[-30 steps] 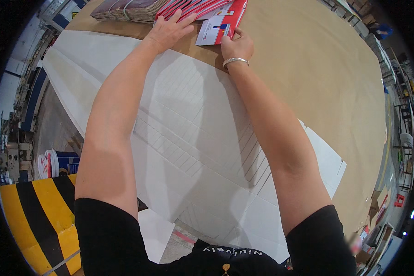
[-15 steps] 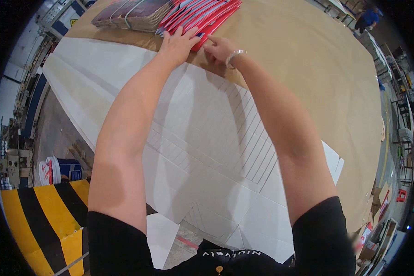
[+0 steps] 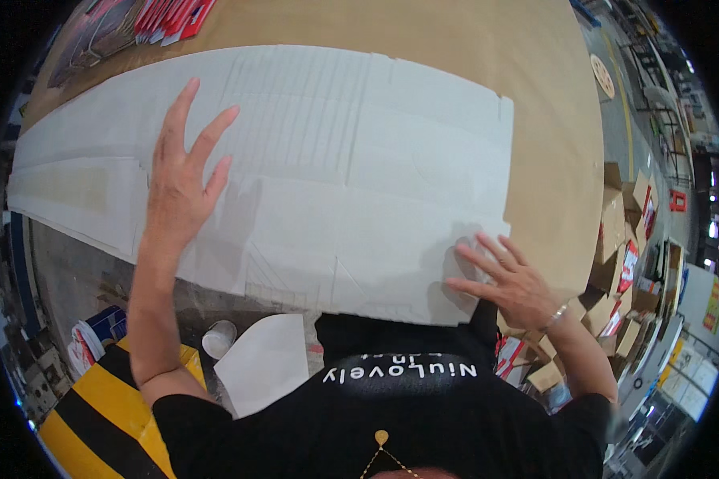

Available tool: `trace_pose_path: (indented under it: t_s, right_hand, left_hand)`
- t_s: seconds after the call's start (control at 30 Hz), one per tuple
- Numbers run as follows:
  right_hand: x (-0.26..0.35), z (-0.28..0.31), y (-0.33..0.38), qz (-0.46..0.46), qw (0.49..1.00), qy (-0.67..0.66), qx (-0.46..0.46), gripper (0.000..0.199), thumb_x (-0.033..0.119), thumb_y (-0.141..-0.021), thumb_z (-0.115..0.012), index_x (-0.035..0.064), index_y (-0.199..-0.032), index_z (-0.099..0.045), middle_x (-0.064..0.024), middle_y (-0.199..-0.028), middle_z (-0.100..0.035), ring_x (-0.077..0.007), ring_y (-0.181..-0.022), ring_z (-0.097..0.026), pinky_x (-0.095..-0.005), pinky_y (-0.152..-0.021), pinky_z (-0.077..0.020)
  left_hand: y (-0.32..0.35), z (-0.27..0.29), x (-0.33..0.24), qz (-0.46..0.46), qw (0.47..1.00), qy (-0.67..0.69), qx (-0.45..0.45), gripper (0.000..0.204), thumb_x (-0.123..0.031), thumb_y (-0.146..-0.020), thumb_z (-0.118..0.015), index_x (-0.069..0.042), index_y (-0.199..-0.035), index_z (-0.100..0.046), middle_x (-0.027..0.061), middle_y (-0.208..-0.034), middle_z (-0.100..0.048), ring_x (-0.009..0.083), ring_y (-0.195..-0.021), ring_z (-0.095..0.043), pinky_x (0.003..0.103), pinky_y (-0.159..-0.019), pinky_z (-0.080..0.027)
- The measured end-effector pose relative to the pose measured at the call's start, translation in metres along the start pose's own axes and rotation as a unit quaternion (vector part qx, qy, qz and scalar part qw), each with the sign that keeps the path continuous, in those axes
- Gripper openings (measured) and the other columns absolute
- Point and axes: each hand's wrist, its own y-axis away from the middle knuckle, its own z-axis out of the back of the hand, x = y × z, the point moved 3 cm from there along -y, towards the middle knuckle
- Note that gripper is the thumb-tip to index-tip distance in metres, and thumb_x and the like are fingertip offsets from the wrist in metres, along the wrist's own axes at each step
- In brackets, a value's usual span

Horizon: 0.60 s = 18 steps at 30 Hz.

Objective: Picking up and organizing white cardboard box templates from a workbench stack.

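Note:
A large white cardboard sheet [image 3: 423, 168] with rows of crease lines lies across the table in front of me, its near edge reaching my body. My left hand [image 3: 176, 180] is over the left part of the sheet, fingers spread and holding nothing. Whether it touches the sheet I cannot tell. At the sheet's near right corner is my right hand [image 3: 515, 287], fingers apart and slightly blurred, close to the edge. A stack of red and white folded pieces [image 3: 172, 17] sits beyond the sheet at the far left, apart from both hands.
Brown paper [image 3: 555, 184] covers the table. A strapped bundle [image 3: 96, 40] lies beside the red stack. A yellow and black striped block [image 3: 108, 411] stands at lower left, near a white sheet [image 3: 268, 363]. Cardboard boxes [image 3: 611, 231] crowd the right side.
Both hands have left the red stack and come back toward me, apart over the white sheet. The view has shifted, so the stack now appears farther left.

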Motion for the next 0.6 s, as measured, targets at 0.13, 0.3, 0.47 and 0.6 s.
trace_pose_path:
  t_s: [0.13,0.3,0.47,0.6]
  right_hand:
    - [-0.005,-0.060,0.019,0.058,0.995,0.023,-0.074,0.079,-0.003,-0.083,-0.060,0.0273,-0.153,-0.038,-0.0080,-0.162,-0.032,-0.0303,-0.150,-0.029,-0.0478,-0.123,-0.0262]
    - [0.004,-0.060,0.024,0.080,0.988,0.050,-0.120,0.067,0.006,-0.088,-0.059,0.0204,-0.151,-0.042,-0.0118,-0.156,-0.041,-0.0315,-0.143,-0.041,-0.0479,-0.118,-0.0338]
    - [-0.006,-0.014,0.060,-0.027,0.912,0.085,-0.401,0.041,0.010,-0.087,-0.061,0.0143,-0.127,-0.068,-0.0124,-0.130,-0.066,-0.0312,-0.125,-0.061,-0.0507,-0.112,-0.0396]
    - [-0.041,-0.033,0.152,-0.145,0.828,-0.012,-0.542,0.024,0.013,-0.083,-0.068,0.0124,-0.105,-0.077,-0.0098,-0.117,-0.073,-0.0325,-0.121,-0.064,-0.0530,-0.113,-0.0368]
  left_hand:
    - [0.033,0.007,-0.048,0.023,0.999,0.036,0.003,0.066,-0.003,-0.081,-0.073,-0.022,-0.142,-0.055,0.0125,-0.162,-0.026,0.0350,-0.145,-0.035,0.048,-0.115,-0.038]
    - [0.072,0.025,-0.088,0.073,0.995,0.048,0.053,0.063,-0.013,-0.084,-0.074,-0.021,-0.143,-0.054,0.0149,-0.161,-0.026,0.0361,-0.146,-0.033,0.049,-0.115,-0.037]
    - [0.064,0.040,-0.140,0.057,0.982,0.166,0.072,0.081,-0.040,-0.078,-0.081,-0.017,-0.148,-0.048,0.0164,-0.163,-0.023,0.0394,-0.148,-0.027,0.054,-0.119,-0.027]
    - [0.036,0.005,-0.221,-0.076,0.952,0.221,0.200,0.109,-0.051,-0.066,-0.087,-0.015,-0.155,-0.036,0.0168,-0.164,-0.020,0.0401,-0.150,-0.021,0.061,-0.120,-0.014]
